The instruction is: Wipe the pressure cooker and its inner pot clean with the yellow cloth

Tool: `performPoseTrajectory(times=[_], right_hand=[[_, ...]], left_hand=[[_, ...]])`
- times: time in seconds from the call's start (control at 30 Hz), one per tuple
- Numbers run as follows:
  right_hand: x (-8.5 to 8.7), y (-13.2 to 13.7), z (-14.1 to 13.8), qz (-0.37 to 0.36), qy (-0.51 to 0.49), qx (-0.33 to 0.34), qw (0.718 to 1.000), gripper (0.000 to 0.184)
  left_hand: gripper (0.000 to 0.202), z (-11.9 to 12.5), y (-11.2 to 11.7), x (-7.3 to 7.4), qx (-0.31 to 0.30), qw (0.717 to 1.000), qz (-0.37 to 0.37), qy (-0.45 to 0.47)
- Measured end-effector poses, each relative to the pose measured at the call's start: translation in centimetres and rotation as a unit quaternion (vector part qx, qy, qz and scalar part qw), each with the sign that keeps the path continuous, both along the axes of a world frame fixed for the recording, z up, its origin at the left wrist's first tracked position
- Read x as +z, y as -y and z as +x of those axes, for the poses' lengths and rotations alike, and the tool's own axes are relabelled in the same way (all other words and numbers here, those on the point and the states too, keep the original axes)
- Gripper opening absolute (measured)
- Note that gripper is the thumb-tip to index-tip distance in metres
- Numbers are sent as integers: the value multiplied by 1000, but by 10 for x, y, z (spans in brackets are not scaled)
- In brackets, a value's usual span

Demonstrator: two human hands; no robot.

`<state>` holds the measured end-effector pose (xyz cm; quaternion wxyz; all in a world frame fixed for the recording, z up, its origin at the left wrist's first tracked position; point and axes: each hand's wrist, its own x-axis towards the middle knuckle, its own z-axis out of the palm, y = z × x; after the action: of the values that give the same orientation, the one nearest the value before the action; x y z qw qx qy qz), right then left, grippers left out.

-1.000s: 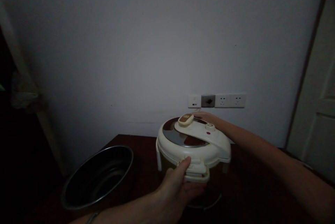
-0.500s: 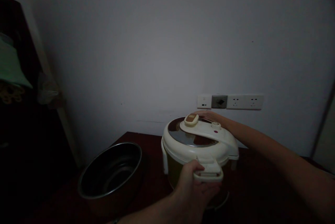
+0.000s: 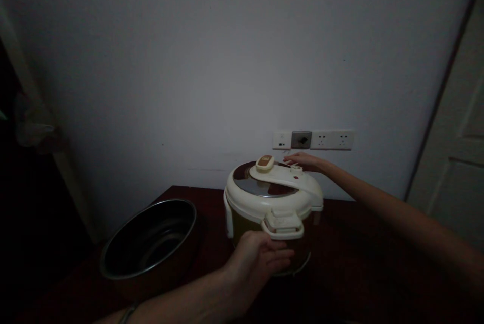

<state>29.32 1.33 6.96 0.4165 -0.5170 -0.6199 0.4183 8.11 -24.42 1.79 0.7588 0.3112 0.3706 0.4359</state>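
An electric pressure cooker [image 3: 242, 202] with a cream lid, a shiny dark top panel and a greenish body stands upright on the dark red table. Just below its near side handle [image 3: 284, 225] is my left hand [image 3: 260, 258], fingers stretched out and slightly apart, no longer wrapped round the handle. My right hand [image 3: 302, 160] reaches behind the lid at the far side, its fingers extended; their lower part is hidden by the lid, so contact there is unclear. To the left sits a round dark pot [image 3: 149, 243], its inside visible.
A row of wall sockets [image 3: 321, 140] runs along the pale wall [image 3: 212, 87] behind the cooker. A clear plastic bag [image 3: 32, 122] hangs at the left. A light door [image 3: 454, 162] is at the right edge. The table [image 3: 212, 203] reaches back to the wall.
My left hand has let go of the near handle and dropped just below it. My right hand has lifted into clearer view behind the lid. The camera has turned slightly right.
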Motion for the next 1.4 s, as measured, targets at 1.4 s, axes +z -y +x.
performPoseTrajectory(times=[1.4], right_hand=[[-218,169,20,154,166,-258,939,27]], left_hand=[[24,-99,-163,-66,469,771,310,-299]])
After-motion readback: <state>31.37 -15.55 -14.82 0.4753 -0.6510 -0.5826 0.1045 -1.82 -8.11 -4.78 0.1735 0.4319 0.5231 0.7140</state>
